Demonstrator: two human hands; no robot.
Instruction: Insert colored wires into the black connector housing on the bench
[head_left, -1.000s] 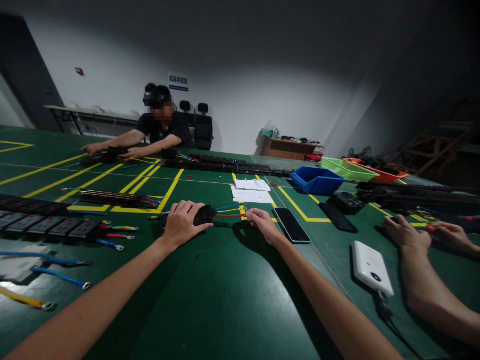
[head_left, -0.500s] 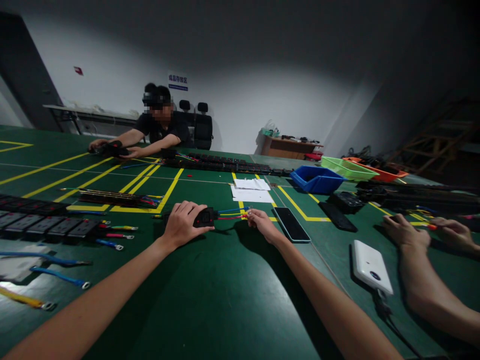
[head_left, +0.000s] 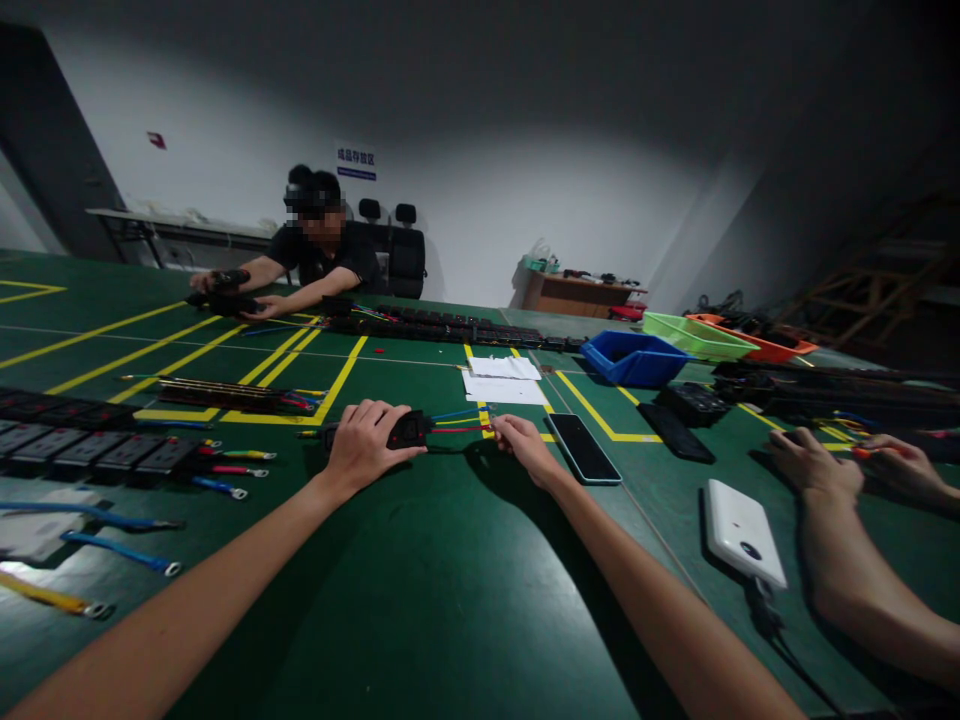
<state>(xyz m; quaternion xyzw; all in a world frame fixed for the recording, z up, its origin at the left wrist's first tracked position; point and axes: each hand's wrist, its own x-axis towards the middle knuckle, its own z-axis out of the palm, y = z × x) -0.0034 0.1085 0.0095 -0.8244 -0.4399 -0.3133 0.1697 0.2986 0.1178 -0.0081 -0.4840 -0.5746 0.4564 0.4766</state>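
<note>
My left hand (head_left: 366, 445) is wrapped over a black socket block (head_left: 409, 430) that lies on the green table. From the block's right end run a red wire (head_left: 461, 430), a blue wire (head_left: 454, 414) and a yellow one. My right hand (head_left: 523, 446) pinches the red wire at its far end; the fingertips hide the tip. The blue wire's end lies free just above those fingers. To the right of this hand is a dark-screened phone (head_left: 583, 449).
Black socket strips (head_left: 97, 450) with lugged wires lie at left. White papers (head_left: 502, 380) and a blue bin (head_left: 636, 358) are beyond my hands. At right are a white power bank (head_left: 744, 532) and another person's hands (head_left: 816, 465). A co-worker (head_left: 319, 245) sits opposite.
The socket block and my left hand have shifted very slightly left. My right fingers sit a little differently at the red wire's end. The co-worker opposite has raised a hand holding a dark tool.
</note>
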